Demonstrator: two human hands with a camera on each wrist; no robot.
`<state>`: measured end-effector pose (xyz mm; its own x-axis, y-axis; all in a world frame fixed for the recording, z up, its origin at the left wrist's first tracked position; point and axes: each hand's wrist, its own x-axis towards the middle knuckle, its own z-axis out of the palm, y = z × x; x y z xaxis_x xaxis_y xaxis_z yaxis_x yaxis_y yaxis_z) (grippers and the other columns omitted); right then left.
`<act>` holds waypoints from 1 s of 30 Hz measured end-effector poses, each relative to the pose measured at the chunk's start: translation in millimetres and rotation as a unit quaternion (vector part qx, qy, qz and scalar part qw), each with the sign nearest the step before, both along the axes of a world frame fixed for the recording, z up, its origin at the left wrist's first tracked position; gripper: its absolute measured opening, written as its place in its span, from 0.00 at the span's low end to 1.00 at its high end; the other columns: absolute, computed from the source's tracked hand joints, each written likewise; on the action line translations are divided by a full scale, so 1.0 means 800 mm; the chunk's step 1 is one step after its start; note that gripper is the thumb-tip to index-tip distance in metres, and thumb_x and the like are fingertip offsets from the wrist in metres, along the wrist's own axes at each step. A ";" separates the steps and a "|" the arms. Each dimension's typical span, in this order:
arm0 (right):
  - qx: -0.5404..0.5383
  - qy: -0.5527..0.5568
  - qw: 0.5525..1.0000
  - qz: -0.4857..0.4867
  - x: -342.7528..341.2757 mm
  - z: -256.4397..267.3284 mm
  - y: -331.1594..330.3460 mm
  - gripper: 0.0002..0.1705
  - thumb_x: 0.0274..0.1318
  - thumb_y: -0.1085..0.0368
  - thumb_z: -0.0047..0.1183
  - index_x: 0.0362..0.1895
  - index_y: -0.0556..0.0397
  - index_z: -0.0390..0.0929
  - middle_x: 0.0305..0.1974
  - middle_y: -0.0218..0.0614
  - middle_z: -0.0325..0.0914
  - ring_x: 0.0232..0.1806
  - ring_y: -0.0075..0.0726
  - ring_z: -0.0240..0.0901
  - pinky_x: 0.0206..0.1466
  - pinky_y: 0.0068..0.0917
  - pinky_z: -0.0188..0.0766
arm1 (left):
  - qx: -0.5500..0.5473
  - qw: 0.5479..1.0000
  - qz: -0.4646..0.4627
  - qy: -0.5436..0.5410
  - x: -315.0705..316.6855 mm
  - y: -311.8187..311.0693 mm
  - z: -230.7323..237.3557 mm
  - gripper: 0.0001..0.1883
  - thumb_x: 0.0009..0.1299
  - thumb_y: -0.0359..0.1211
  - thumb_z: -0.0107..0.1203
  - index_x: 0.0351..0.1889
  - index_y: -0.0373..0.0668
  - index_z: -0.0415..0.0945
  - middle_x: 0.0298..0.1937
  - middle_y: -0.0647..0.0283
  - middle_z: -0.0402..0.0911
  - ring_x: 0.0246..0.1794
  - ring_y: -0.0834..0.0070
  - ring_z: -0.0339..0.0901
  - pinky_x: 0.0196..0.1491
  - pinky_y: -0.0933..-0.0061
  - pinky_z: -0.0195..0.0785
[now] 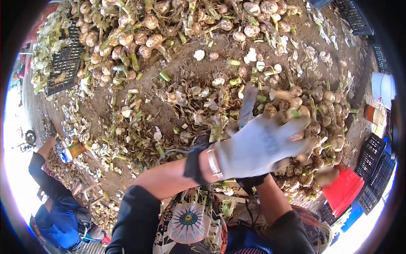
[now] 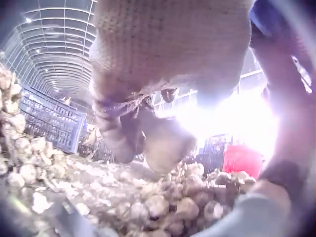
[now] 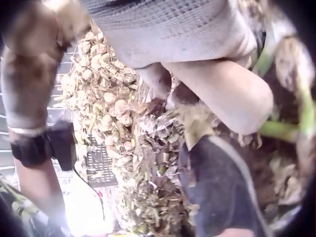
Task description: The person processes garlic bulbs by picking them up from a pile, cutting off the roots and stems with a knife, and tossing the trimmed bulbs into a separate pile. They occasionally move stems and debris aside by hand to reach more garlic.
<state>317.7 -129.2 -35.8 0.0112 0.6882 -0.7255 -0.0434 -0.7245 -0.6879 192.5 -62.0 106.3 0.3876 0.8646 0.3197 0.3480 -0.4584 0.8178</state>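
Observation:
My left hand (image 1: 270, 144), in a white knitted glove, reaches across to the right with its fingers spread. A blurred garlic bulb (image 1: 327, 176) hangs in the air apart from it, right at the rim of a red bucket (image 1: 343, 191). In the left wrist view, the bulb (image 2: 168, 148) shows just past the gloved fingers. My gloved right hand (image 3: 197, 59) has its fingers curled; in the head view the left hand mostly hides it. Beyond them a flat grey blade (image 1: 248, 103) sticks up from where the right hand is hidden. Piled garlic bulbs (image 1: 327, 114) lie close by.
Cut stalks and loose peel (image 1: 139, 122) litter the ground. More garlic (image 1: 127, 38) is heaped at the back. Black plastic crates (image 1: 374, 169) stand at the right, near a white bucket (image 1: 382, 89). Another person (image 1: 59, 220) sits at the left beside a jar (image 1: 72, 152).

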 end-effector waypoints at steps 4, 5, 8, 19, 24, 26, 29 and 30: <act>0.039 -0.090 0.984 -0.147 -0.030 -0.015 0.038 0.12 0.56 0.69 0.63 0.44 0.56 0.80 0.28 0.30 0.81 0.19 0.23 0.70 0.23 0.25 0.68 | -0.156 0.977 0.023 0.144 -0.031 0.093 -0.031 0.25 0.62 0.54 0.65 0.56 0.62 0.78 0.62 0.64 0.73 0.56 0.65 0.75 0.69 0.47 0.61; 0.015 -0.148 0.981 -0.126 -0.028 -0.016 0.046 0.14 0.57 0.67 0.66 0.47 0.54 0.80 0.28 0.28 0.80 0.18 0.23 0.66 0.21 0.24 0.65 | -0.113 0.964 0.072 0.231 -0.045 0.102 -0.062 0.27 0.60 0.55 0.66 0.56 0.61 0.78 0.63 0.64 0.74 0.60 0.64 0.72 0.73 0.46 0.54; -0.046 -0.218 0.972 -0.070 -0.057 -0.006 0.057 0.15 0.60 0.67 0.64 0.51 0.50 0.82 0.37 0.30 0.84 0.34 0.23 0.75 0.40 0.25 0.72 | -0.044 0.882 0.101 0.459 -0.092 0.086 -0.153 0.26 0.56 0.53 0.69 0.53 0.62 0.81 0.64 0.64 0.73 0.70 0.60 0.65 0.75 0.43 0.49; -0.066 0.006 0.864 0.498 -0.198 0.028 -0.005 0.23 0.53 0.51 0.62 0.51 0.44 0.83 0.38 0.52 0.84 0.43 0.57 0.82 0.49 0.43 0.77 | -0.241 0.777 0.309 0.493 -0.250 -0.271 -0.124 0.23 0.65 0.42 0.64 0.59 0.59 0.77 0.71 0.49 0.66 0.64 0.50 0.73 0.51 0.53 0.79; 0.017 0.064 0.877 0.476 -0.177 0.048 -0.024 0.23 0.52 0.49 0.65 0.44 0.55 0.83 0.33 0.48 0.84 0.38 0.50 0.83 0.45 0.39 0.77 | -0.553 0.612 0.268 0.498 -0.309 -0.350 -0.074 0.21 0.66 0.37 0.61 0.58 0.57 0.79 0.66 0.46 0.70 0.57 0.50 0.77 0.60 0.55 0.72; -0.030 0.027 0.894 0.445 -0.141 0.059 0.005 0.23 0.54 0.49 0.65 0.44 0.54 0.84 0.32 0.43 0.85 0.33 0.39 0.83 0.41 0.34 0.78 | -0.476 0.633 0.337 0.509 -0.312 -0.293 -0.049 0.24 0.67 0.36 0.61 0.62 0.47 0.75 0.66 0.47 0.71 0.59 0.55 0.76 0.64 0.57 0.68; -0.036 -0.063 0.925 0.374 -0.094 0.017 0.025 0.20 0.54 0.54 0.68 0.44 0.54 0.85 0.27 0.32 0.84 0.26 0.26 0.79 0.32 0.25 0.75 | -0.305 0.732 0.509 0.334 -0.347 -0.172 -0.059 0.34 0.73 0.40 0.58 0.71 0.32 0.61 0.68 0.45 0.68 0.65 0.54 0.72 0.65 0.55 0.68; 0.009 -0.060 0.940 0.336 -0.080 0.010 0.028 0.15 0.53 0.57 0.69 0.40 0.53 0.85 0.24 0.30 0.82 0.23 0.22 0.75 0.29 0.23 0.72 | -0.301 0.743 0.552 0.230 -0.355 -0.113 -0.053 0.38 0.73 0.44 0.59 0.74 0.34 0.57 0.70 0.44 0.66 0.66 0.52 0.71 0.66 0.53 0.68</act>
